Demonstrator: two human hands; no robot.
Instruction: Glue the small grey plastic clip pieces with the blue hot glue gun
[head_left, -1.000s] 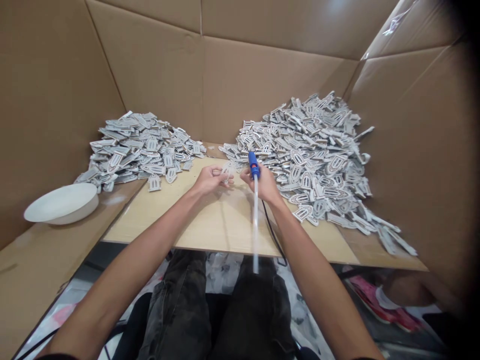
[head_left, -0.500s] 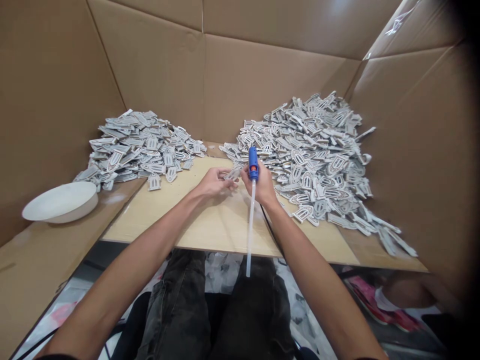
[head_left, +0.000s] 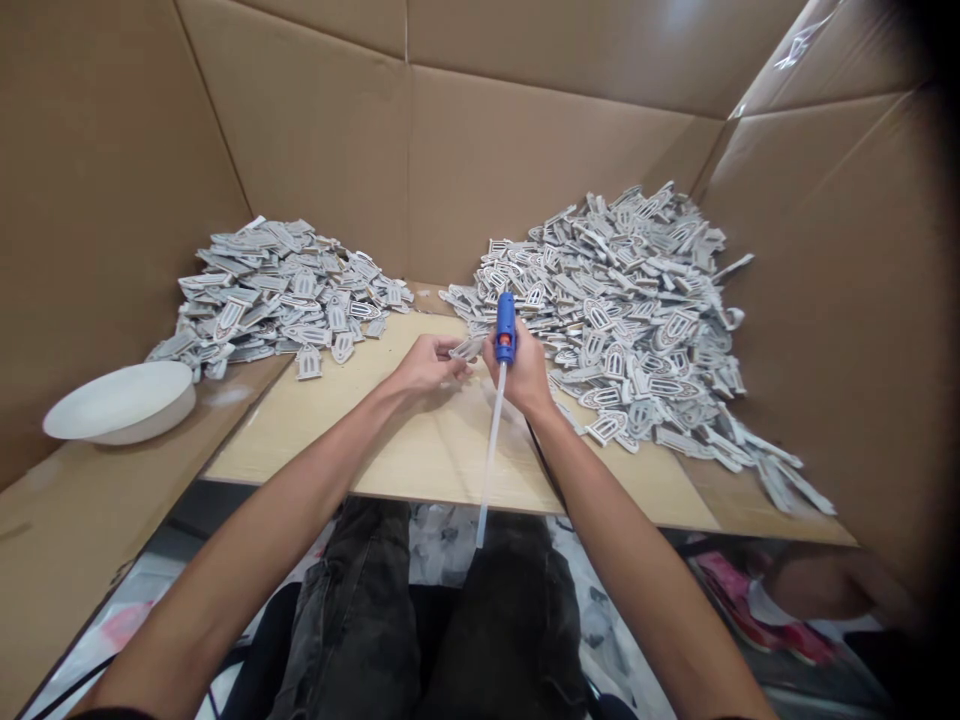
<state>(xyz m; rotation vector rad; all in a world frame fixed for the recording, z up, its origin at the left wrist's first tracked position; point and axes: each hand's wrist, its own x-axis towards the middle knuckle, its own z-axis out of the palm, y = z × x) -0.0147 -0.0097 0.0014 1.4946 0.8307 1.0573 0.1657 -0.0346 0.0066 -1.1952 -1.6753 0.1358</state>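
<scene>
In the head view my right hand [head_left: 527, 370] grips a blue hot glue gun [head_left: 506, 325] that points away from me. A long translucent glue stick [head_left: 491, 455] sticks out of its back end, toward my lap. Between the fingers of my left hand [head_left: 429, 364] is a small greyish-white window-shaped piece [head_left: 468, 348], close to the left side of the glue gun. The gun's nozzle tip is hard to make out against the pieces behind it. My right fingers are partly hidden behind the gun.
A large heap of similar pieces [head_left: 630, 310] lies right of my hands, a smaller heap [head_left: 277, 290] to the left. A white bowl [head_left: 124, 405] stands at far left. Cardboard walls [head_left: 555, 170] surround the pale board [head_left: 300, 440]. A dark cord runs beneath my right forearm.
The glue stick's free end has swung to the left as the gun tilted slightly. The window-shaped piece has shifted a little in my left fingers. Both hands hold nearly the same place.
</scene>
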